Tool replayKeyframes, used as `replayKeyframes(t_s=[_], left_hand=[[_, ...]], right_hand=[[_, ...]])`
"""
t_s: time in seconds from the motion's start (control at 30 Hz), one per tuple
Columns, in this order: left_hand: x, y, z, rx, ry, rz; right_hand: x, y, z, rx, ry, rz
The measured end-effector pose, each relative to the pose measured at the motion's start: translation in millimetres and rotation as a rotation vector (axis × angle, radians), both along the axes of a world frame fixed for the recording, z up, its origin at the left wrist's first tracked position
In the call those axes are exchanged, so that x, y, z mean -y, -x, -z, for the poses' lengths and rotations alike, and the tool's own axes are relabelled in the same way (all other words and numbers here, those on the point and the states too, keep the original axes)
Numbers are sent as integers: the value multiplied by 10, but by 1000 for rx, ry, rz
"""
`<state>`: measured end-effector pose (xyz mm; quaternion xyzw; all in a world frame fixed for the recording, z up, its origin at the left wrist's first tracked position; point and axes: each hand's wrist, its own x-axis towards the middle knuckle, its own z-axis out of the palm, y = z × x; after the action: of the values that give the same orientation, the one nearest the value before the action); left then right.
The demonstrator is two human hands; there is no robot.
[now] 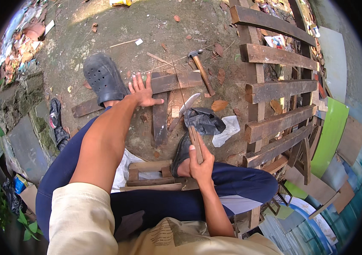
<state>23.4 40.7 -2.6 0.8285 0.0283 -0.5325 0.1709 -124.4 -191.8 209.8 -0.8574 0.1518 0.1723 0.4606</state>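
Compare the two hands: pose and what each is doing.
The left hand lies flat, fingers spread, pressing on a dark plank on the ground; the right hand is closed around the wooden handle of a saw. The left arm is stretched out; the right is bent, with the hand above the knee. Both are bare.

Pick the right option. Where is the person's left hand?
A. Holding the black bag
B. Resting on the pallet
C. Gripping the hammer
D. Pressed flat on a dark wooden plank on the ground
D: the left hand lies spread on the plank, while the hammer lies untouched beyond it.
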Motion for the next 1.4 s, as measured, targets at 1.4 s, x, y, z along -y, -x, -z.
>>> replayKeyframes(t_s=[1.4], left_hand=[[4,6,-19,104,-79,-40]], right_hand=[[-175,-162,3,26,-44,-31]])
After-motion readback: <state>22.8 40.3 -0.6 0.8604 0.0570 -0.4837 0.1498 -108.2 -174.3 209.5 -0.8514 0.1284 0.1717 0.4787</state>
